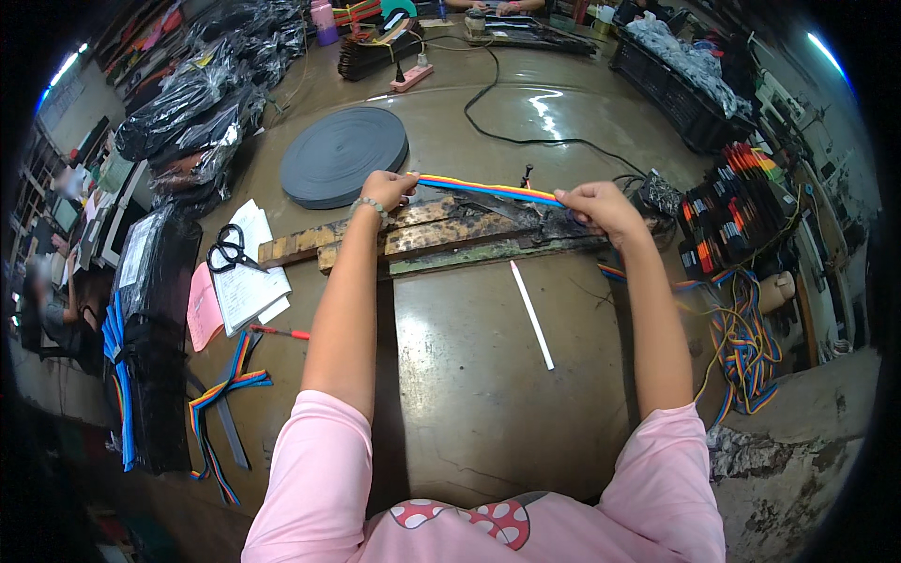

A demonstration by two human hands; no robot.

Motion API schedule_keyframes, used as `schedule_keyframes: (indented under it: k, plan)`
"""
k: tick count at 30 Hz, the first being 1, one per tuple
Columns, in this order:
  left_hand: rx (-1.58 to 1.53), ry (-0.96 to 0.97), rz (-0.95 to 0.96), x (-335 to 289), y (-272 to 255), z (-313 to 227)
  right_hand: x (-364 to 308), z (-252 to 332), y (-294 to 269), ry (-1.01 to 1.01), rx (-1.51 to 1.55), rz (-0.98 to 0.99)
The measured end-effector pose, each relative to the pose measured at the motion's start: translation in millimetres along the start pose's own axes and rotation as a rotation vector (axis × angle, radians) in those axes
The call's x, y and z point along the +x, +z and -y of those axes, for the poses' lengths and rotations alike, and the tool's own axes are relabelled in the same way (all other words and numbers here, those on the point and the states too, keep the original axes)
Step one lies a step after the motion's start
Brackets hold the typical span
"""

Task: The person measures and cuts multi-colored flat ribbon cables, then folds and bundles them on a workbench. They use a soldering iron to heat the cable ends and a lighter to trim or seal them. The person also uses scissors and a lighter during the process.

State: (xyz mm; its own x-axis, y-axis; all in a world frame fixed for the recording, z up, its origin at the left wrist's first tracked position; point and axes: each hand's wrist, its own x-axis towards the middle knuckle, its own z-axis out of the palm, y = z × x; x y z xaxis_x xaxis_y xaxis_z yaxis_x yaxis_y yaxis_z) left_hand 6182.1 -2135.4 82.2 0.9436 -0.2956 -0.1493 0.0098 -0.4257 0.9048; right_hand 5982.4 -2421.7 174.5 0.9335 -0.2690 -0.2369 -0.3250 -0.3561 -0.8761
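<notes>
A striped webbing strap (488,189) in yellow, red and blue is stretched between my two hands. My left hand (388,189) pinches its left end, and my right hand (605,210) grips it at the right. Beneath the strap lies a wooden jig of stained bars (413,230), with a small dark upright post (527,175) behind the strap. More of the striped webbing (746,342) hangs in a tangled heap at the table's right edge. A white pen-like stick (532,314) rests on the table between my forearms.
Behind my left hand lies a big grey webbing roll (345,155). Black scissors (228,250) sit on papers at left, near cut strap pieces (225,389) and a black-wrapped bundle (155,328). A black cord (488,89) crosses the table; a black crate (671,84) stands far right. Another person's hands (497,7) are at the far edge.
</notes>
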Motion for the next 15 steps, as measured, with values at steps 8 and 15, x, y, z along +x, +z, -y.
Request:
schedule_keyframes:
  k: [8,15]
  plan:
    - [-0.02,-0.019,0.051,-6,-2,-7,14,-62,11,0.134,0.372,0.171]
    - [-0.047,-0.035,0.082,-10,-4,-11,9,-65,24,0.115,0.367,0.09]
